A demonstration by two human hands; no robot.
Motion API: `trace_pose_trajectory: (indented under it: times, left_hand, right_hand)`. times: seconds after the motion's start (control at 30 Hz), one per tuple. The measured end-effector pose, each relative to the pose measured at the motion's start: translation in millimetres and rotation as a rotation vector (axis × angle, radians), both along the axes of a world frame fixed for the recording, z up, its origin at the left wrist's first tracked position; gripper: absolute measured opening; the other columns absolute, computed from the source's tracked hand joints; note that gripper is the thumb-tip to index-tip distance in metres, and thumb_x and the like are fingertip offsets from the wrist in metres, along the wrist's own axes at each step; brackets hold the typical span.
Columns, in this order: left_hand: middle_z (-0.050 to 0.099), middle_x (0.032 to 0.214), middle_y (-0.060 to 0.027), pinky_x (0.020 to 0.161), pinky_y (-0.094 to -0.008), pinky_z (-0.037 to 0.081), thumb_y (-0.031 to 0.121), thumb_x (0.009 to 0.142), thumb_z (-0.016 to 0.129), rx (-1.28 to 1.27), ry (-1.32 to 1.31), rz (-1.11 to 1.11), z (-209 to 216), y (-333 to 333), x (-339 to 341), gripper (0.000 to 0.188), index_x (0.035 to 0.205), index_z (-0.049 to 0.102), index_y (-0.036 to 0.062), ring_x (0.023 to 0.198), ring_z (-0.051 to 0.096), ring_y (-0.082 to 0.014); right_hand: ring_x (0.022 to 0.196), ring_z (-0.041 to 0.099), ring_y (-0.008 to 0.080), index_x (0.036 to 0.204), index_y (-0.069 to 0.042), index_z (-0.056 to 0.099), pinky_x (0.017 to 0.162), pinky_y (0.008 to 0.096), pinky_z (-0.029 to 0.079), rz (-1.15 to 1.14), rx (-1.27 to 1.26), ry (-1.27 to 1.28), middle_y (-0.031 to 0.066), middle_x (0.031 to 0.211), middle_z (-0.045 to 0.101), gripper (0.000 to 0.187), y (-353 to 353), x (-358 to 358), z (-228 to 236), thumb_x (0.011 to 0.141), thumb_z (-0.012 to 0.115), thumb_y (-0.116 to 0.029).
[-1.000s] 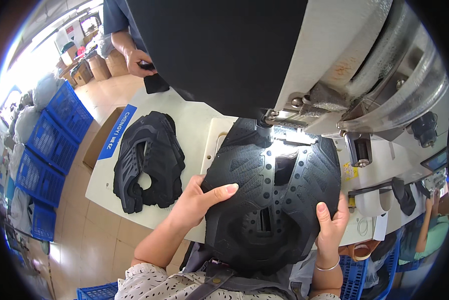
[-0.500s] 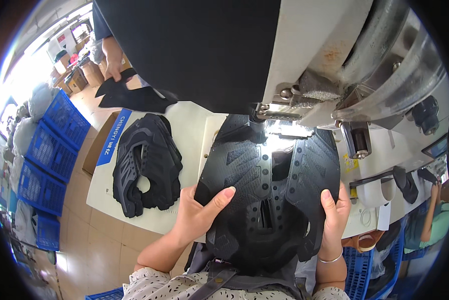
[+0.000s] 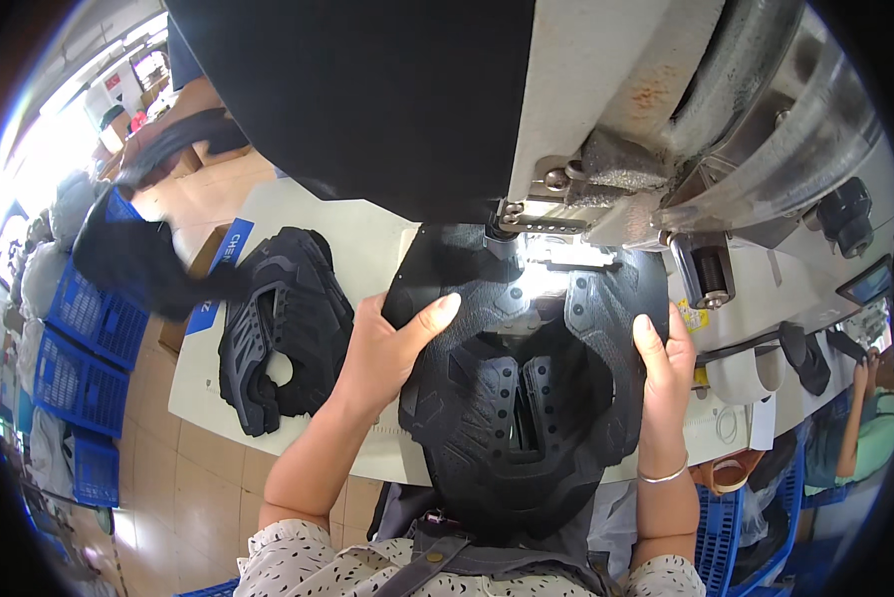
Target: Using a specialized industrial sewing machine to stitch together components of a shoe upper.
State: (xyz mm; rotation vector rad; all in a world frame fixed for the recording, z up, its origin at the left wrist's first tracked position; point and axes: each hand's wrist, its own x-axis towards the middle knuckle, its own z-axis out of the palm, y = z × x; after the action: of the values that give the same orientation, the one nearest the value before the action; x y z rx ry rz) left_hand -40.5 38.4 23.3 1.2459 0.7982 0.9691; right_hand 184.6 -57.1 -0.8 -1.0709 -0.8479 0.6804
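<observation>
My left hand (image 3: 392, 343) grips the left edge of a black shoe upper (image 3: 457, 289), thumb on top and fingers beneath. On the opposite edge, my right hand (image 3: 668, 358) holds it the same way, with a bracelet at the wrist. The upper's far end lies beneath the lit needle area of a sewing machine (image 3: 606, 119), which hides that part. Close to my body a second black upper (image 3: 467, 448), with rows of eyelets around a slot, overlaps the first; I cannot tell whether they are joined.
A stack of black uppers (image 3: 258, 328) lies on the white table (image 3: 367, 229) at left. Beyond it a co-worker swings a blurred black piece (image 3: 123, 264). Blue crates (image 3: 84, 318) stand far left. A white roll (image 3: 746, 383) sits at right, near another person (image 3: 870, 438).
Both my hands have moved slightly away from me, and the uppers have slid farther under the machine. The co-worker's black piece has swung left and nearer.
</observation>
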Motion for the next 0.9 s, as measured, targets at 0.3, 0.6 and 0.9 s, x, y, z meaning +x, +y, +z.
trace_pose_trajectory:
  times: [0.3, 0.6, 0.9]
  left_hand:
    - [0.062, 0.091, -0.0100, 0.076, -0.0242, 0.048, 0.013, 0.080, 0.065, 0.001, -0.058, 0.047, 0.0, 20.3, 10.7, 0.029, 0.099, 0.057, -0.0081, 0.082, 0.058, -0.0117]
    - [0.063, 0.089, -0.0086, 0.069, -0.0292, 0.051, 0.026, 0.084, 0.051, -0.345, -0.420, -0.041, 2.4, 55.6, 10.1, 0.031, 0.097, 0.059, -0.0011, 0.076, 0.063, -0.0171]
    - [0.059, 0.094, -0.0050, 0.077, -0.0258, 0.044, -0.001, 0.082, 0.050, 0.331, -0.225, -0.054, 5.9, 99.8, 0.0, 0.027, 0.109, 0.052, -0.0024, 0.084, 0.054, -0.0114]
  right_hand:
    - [0.076, 0.050, 0.0038, 0.109, 0.000, 0.055, 0.072, 0.0171, 0.040, 0.056, 0.022, 0.080, -0.0008, 0.090, 0.057, 0.024, 20.0, 7.8, 2.2, 0.087, 0.052, -0.007]
    - [0.075, 0.053, 0.0054, 0.107, -0.002, 0.055, 0.068, 0.0188, 0.043, 0.036, -0.017, 0.035, -0.0003, 0.087, 0.058, 0.030, 25.3, 18.8, -1.8, 0.077, 0.047, 0.000]
    - [0.065, 0.052, 0.0105, 0.099, 0.002, 0.053, 0.050, 0.0254, 0.042, 0.005, -0.002, 0.155, 0.0033, 0.088, 0.057, 0.019, 93.0, 45.8, -17.2, 0.083, 0.052, -0.010]
